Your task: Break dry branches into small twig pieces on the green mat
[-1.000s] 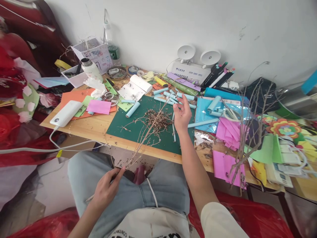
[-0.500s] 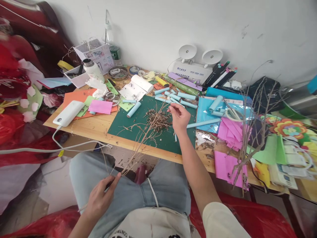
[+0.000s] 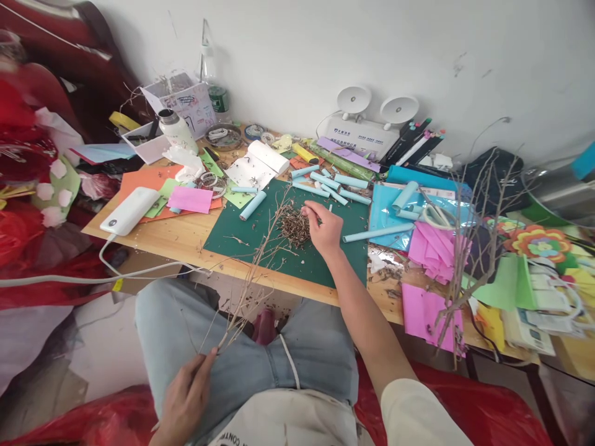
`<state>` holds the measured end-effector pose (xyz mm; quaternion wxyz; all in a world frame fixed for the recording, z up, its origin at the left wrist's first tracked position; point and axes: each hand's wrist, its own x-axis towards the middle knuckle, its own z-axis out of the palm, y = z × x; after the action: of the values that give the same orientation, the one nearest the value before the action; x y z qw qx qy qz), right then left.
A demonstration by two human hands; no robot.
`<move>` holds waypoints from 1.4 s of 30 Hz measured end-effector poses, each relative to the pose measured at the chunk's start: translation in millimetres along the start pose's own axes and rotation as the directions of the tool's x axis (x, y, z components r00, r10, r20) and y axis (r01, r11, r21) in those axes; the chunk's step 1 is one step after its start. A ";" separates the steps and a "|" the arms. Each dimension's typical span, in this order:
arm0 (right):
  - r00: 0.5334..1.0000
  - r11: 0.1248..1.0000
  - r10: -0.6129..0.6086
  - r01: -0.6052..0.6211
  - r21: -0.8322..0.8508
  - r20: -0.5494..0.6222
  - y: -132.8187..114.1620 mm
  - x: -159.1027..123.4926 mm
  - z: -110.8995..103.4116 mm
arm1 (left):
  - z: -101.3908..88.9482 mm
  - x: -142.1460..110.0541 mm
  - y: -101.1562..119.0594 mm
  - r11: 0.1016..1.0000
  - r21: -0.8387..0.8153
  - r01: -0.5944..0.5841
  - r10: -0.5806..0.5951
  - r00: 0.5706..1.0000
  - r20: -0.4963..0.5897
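My left hand (image 3: 186, 391) is closed round the base of a dry, thin branch (image 3: 248, 282) above my lap. The branch's forked tips reach up over the front edge of the table onto a dark green cutting mat (image 3: 227, 230). On the mat lies a heap of short, broken twig bits (image 3: 294, 228). My right hand (image 3: 325, 229) is at the heap's right edge, fingers curled and pressed together; anything between them is hidden or too small to name. Light blue paper rolls (image 3: 253, 205) lie on and around the mat.
A white power bank (image 3: 130, 212) with a cable sits at the left of the table. Pink paper (image 3: 189, 199), a white bottle (image 3: 177, 131) and an emergency light (image 3: 356, 133) stand or lie farther back. More bare branches (image 3: 465, 266) rise at the right beside scissors (image 3: 437, 215).
My left hand has drawn the branch down and toward me. My right hand has come down leftward to the twig heap, its fingers going from spread to pressed together.
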<state>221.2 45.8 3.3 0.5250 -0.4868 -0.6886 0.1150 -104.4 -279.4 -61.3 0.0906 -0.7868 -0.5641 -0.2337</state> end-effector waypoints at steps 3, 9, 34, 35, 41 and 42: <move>1.000 0.999 -0.004 0.003 -0.036 -0.028 4.3 0.2 -0.9 | 3.4 -1.0 -0.3 1.000 0.009 0.000 0.000 1.000 0.015; 0.995 0.992 0.098 -0.098 -0.076 -0.002 9.4 1.0 -3.6 | 2.7 0.0 0.9 1.000 0.003 -0.002 0.001 1.000 0.021; 0.993 0.990 0.093 -0.100 -0.103 -0.069 7.7 11.3 -11.0 | 4.8 7.1 1.3 0.994 -0.010 -0.106 0.106 0.992 0.074; 0.995 0.990 0.094 -0.098 -0.097 -0.038 7.8 11.4 -11.5 | 4.8 7.7 1.4 0.994 -0.008 -0.111 0.111 0.991 0.074; 0.996 0.997 0.070 -0.070 0.006 0.046 6.0 12.8 -3.9 | 6.7 4.0 0.6 0.994 -0.007 -0.106 0.106 0.991 0.086; 0.996 0.997 0.071 -0.073 0.032 0.061 6.7 13.4 -2.0 | 6.9 3.2 0.5 0.994 -0.010 -0.107 0.108 0.991 0.085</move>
<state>226.9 59.1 7.9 0.5081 -0.4986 -0.6839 0.1599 -101.3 -274.0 -65.8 0.0766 -0.8255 -0.5235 -0.1964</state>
